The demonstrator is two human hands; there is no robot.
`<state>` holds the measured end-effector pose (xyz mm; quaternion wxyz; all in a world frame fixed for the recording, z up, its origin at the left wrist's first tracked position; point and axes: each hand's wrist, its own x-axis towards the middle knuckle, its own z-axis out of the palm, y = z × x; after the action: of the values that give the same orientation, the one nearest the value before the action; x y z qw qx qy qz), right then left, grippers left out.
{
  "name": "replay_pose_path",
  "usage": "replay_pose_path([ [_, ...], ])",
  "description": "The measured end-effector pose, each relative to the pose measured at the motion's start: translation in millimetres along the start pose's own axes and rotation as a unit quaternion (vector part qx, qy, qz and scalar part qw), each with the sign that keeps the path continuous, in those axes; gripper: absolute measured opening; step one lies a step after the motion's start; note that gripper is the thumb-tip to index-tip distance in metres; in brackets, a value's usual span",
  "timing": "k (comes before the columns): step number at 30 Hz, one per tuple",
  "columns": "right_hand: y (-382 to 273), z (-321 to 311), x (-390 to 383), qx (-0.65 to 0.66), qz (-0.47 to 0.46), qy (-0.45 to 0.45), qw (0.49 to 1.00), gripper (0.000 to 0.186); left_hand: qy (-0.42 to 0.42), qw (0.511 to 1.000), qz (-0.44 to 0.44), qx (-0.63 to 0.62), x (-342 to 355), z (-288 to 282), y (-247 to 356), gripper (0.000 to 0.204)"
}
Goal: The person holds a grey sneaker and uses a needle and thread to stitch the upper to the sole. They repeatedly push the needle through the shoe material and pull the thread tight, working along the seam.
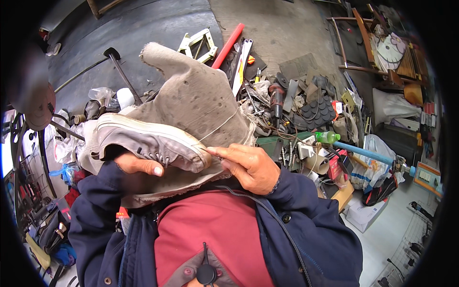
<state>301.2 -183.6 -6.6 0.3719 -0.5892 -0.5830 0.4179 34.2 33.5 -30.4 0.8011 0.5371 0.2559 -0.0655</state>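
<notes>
My left hand [137,163] grips a grey sneaker [162,153] from beneath, its thumb showing below the laces. The shoe lies on its side over a spotted beige cloth [191,91] spread across my lap, its pale sole edge upward and toe to the right. A thin white thread [221,124] runs from near the toe up across the cloth. My right hand [246,165] is closed at the toe, thumb and index finger pinched around something too small to make out.
A clutter of tools lies beyond the cloth, with a grinder-like power tool [276,100], red tube [228,45] and green bottle [327,137]. A blue pipe [363,152] extends rightward. Metal machinery [40,105] stands at left, wooden furniture [363,38] at upper right.
</notes>
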Motion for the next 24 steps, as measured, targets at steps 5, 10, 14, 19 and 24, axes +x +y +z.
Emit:
replay_pose_path([
  [5, 0, -1, 5, -0.023, 0.014, -0.024, 0.999, 0.039, 0.0, 1.0, 0.001, -0.017, -1, 4, 7, 0.077],
  [10, 1, 1, 7, -0.037, 0.007, -0.038, 0.999, 0.049, -0.003, 1.0, 0.013, 0.012, -2, 4, 11, 0.075],
  [14, 1, -5, 9, -0.044, 0.004, -0.06, 0.997, 0.058, 0.005, 1.0, -0.007, -0.018, -2, 6, 11, 0.083],
  [19, -3, -15, 16, -0.058, 0.004, -0.095, 0.994, 0.059, 0.013, 0.999, -0.023, -0.017, -1, 8, 15, 0.088],
  [24, -6, -19, 23, -0.07, 0.006, -0.119, 0.99, 0.05, -0.016, 1.0, 0.018, -0.01, -1, 6, 15, 0.075],
])
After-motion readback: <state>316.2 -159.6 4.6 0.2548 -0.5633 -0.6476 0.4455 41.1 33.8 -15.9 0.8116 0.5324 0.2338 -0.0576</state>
